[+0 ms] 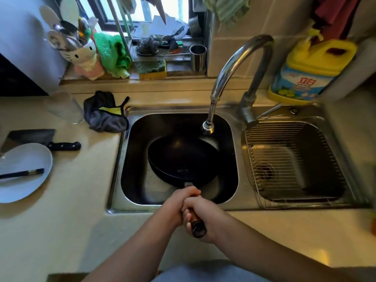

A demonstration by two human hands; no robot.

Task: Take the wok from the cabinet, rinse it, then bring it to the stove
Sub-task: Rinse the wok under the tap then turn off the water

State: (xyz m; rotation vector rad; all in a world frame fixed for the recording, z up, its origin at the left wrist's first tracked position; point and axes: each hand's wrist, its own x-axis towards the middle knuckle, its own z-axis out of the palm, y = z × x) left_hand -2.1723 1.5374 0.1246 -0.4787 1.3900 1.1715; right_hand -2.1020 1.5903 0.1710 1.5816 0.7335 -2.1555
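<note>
Head view: the wok (pixel 183 159) is held inside the left basin of the sink (pixel 238 127), tilted, its far rim just below and to the left of the faucet (pixel 240 64) nozzle. No water stream can be made out at the nozzle. The wok's wooden handle (pixel 196 221) projects over the sink's near edge toward the person.

Both hands are clamped on the handle. The left hand (pixel 177 202) is wrapped round the part nearest the bowl; the right hand (pixel 203 216) is wrapped round the rear part, its fingers (pixel 186 217) curled fully closed — only the dark butt end is left showing.

Handling, judged: the two-handed hold suggests a heavy, rigid pan, probably iron or steel, with the weight well forward of the hands. A strong tipping pull at the wrists is to be expected. The handle is the one sensible place to take hold; the forward hand is best kept close to the metal ferrule. Once wetted, wood and metal are likely to be slippery — a firm wrap is advised. Breakage is not a concern, though a knock against the faucet or basin wall is possible.

Left of the sink, on the bench (pixel 81 200), a grey cloth (pixel 105 117), a cleaver (pixel 40 139) and a plate (pixel 22 171) bearing chopsticks (pixel 22 173) are noted. Right of the sink's left basin, a wire rack (pixel 291 159) sits in the second basin.
</note>
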